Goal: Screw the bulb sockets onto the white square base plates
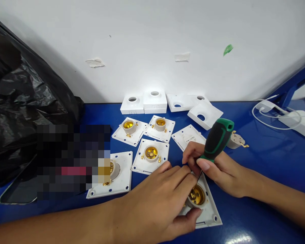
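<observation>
Screwdriver (pixel 218 140), green-and-black: right hand (pixel 225 176), fingers pinching handle; shaft best aligned squarely. Lampholder (pixel 199 195), brass-lined: on tabletop (pixel 274 159) under left hand (pixel 165 196), fingers clasping it; best held firm.

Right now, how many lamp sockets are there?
6: rear left socket, rear right socket, middle socket, front left socket, socket under the screwdriver, loose right socket. More may be hidden.

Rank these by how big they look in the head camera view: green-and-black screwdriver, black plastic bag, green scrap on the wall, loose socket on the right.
1. Black plastic bag, cut off at the left edge
2. Green-and-black screwdriver
3. Loose socket
4. Green scrap
</observation>
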`<action>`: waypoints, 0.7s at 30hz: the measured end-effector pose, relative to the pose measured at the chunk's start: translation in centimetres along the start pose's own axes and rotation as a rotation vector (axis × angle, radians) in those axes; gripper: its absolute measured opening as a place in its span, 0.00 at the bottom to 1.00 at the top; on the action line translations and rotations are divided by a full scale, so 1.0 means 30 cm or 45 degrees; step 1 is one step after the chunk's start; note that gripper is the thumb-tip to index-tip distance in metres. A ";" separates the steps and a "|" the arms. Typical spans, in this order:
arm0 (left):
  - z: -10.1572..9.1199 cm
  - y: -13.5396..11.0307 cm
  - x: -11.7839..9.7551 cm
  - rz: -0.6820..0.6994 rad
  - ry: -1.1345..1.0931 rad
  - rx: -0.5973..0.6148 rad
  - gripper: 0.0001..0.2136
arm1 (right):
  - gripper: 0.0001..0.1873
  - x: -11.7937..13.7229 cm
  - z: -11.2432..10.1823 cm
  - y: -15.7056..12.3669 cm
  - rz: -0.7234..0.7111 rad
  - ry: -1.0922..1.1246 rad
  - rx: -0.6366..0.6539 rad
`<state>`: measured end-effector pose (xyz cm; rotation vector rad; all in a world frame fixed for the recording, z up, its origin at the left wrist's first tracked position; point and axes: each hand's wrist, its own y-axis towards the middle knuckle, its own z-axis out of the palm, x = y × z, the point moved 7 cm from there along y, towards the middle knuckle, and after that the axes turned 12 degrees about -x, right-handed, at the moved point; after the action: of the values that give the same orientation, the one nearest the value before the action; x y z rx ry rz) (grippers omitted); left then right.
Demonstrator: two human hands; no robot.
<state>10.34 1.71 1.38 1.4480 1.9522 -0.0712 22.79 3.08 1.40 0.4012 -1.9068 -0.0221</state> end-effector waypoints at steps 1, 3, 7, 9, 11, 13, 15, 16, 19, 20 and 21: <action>0.000 0.001 0.000 0.001 0.004 0.002 0.17 | 0.21 0.002 0.000 0.001 -0.002 -0.001 0.000; 0.002 0.003 0.002 -0.004 0.008 0.014 0.17 | 0.20 0.004 0.000 0.004 -0.004 -0.001 0.000; 0.005 0.002 0.004 -0.003 0.010 0.006 0.17 | 0.20 0.004 0.000 0.005 0.003 -0.005 0.001; 0.005 0.000 0.001 0.012 0.016 0.000 0.18 | 0.20 0.003 -0.002 0.003 0.004 -0.005 -0.001; 0.005 -0.002 -0.002 0.025 0.029 -0.001 0.18 | 0.20 0.002 -0.002 0.000 0.007 0.001 -0.001; 0.005 -0.002 -0.003 0.026 0.036 0.004 0.18 | 0.20 0.000 -0.001 -0.001 0.011 0.010 0.004; 0.006 -0.002 -0.001 0.015 0.033 0.012 0.19 | 0.20 0.000 0.001 0.001 0.007 0.023 0.009; 0.005 -0.003 -0.001 0.014 0.033 0.010 0.19 | 0.19 0.001 0.002 0.002 0.006 0.028 0.011; 0.002 -0.005 -0.001 0.033 0.048 -0.026 0.21 | 0.19 0.002 0.003 0.005 0.002 0.018 0.015; 0.001 -0.006 -0.001 0.041 0.050 -0.043 0.22 | 0.19 0.002 0.004 0.006 0.003 0.001 0.016; 0.001 -0.007 -0.001 0.046 0.048 -0.056 0.23 | 0.19 0.001 0.003 0.006 0.006 -0.026 0.016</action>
<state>10.16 1.59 1.28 1.4652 1.9450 0.0159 22.64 3.23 1.43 0.4065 -1.9290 -0.0108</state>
